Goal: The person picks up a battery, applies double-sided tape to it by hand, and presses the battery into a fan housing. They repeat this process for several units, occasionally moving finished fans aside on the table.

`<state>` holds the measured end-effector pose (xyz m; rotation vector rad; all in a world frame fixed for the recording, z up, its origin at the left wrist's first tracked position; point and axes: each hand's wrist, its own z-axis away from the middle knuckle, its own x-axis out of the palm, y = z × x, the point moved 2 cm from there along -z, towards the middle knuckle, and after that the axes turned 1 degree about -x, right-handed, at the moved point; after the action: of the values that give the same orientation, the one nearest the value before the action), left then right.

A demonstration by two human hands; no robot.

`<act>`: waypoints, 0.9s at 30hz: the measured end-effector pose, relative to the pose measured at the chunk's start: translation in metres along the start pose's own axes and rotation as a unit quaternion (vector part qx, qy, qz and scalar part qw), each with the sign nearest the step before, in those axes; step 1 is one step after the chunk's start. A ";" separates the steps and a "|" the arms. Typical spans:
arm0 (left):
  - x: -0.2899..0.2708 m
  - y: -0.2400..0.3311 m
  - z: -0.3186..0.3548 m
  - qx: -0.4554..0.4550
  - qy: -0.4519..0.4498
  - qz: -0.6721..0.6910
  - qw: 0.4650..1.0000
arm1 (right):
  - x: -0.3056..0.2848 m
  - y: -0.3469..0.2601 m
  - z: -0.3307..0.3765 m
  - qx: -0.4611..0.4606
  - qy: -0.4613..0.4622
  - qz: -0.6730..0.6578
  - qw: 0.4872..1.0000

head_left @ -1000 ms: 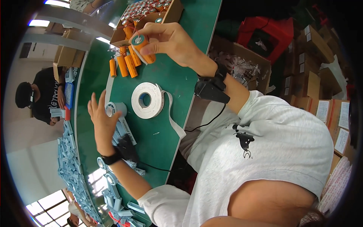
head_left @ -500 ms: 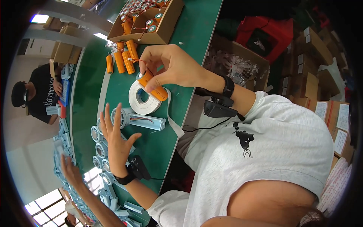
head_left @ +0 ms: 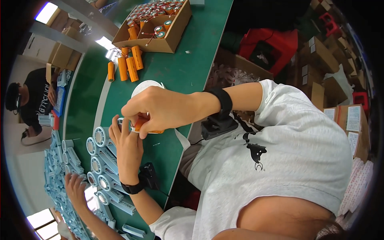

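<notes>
My right hand (head_left: 160,108) is closed on an orange cylindrical battery (head_left: 149,127), mostly covered by the fingers and thumb. Right against it, my left hand (head_left: 129,146) has its fingers bent together at the battery's left end; what they pinch is hidden. Just beyond these fingertips shows a bit of a light blue handheld-fan housing (head_left: 120,121). Behind my right hand sticks out the edge of a white tape roll (head_left: 147,85), with its loose strip (head_left: 183,140) hanging at the table edge.
Several orange batteries (head_left: 122,69) stand and lie before a cardboard box (head_left: 160,45) of wired batteries. Light blue fans (head_left: 105,182) lie in rows at lower left, where a co-worker's hand (head_left: 76,192) reaches in. Another person (head_left: 38,90) sits across the green table (head_left: 204,44).
My right hand has brought the battery down and left to my left hand. My left hand has gone from spread fingers to closed ones. The co-worker's hand has moved lower.
</notes>
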<state>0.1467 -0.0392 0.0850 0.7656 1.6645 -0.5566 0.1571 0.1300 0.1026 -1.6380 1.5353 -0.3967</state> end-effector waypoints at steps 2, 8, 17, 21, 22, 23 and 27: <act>0.003 -0.003 0.003 -0.030 0.029 0.059 0.997 | 0.006 0.003 0.001 -0.019 -0.008 0.008 1.000; 0.001 -0.012 0.004 -0.045 0.045 0.221 0.973 | 0.003 0.007 0.013 -0.045 -0.044 0.123 0.990; 0.004 -0.021 0.002 -0.181 0.088 0.433 0.878 | -0.001 0.008 -0.023 0.011 -0.283 0.227 0.932; 0.006 -0.025 0.003 -0.161 0.102 0.414 0.890 | 0.010 0.019 -0.035 0.000 -0.349 0.235 0.907; 0.006 -0.026 0.004 -0.153 0.106 0.402 0.896 | 0.012 0.021 -0.037 0.000 -0.349 0.235 0.907; 0.006 -0.027 0.004 -0.146 0.109 0.390 0.903 | 0.015 0.024 -0.038 0.009 -0.371 0.228 0.900; 0.004 -0.027 0.000 -0.136 0.085 0.364 0.917 | 0.018 0.036 -0.040 0.043 -0.422 0.214 0.880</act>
<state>0.1262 -0.0567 0.0800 1.1612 1.4253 0.2696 0.1082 0.1030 0.0948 -1.1023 1.1088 0.4463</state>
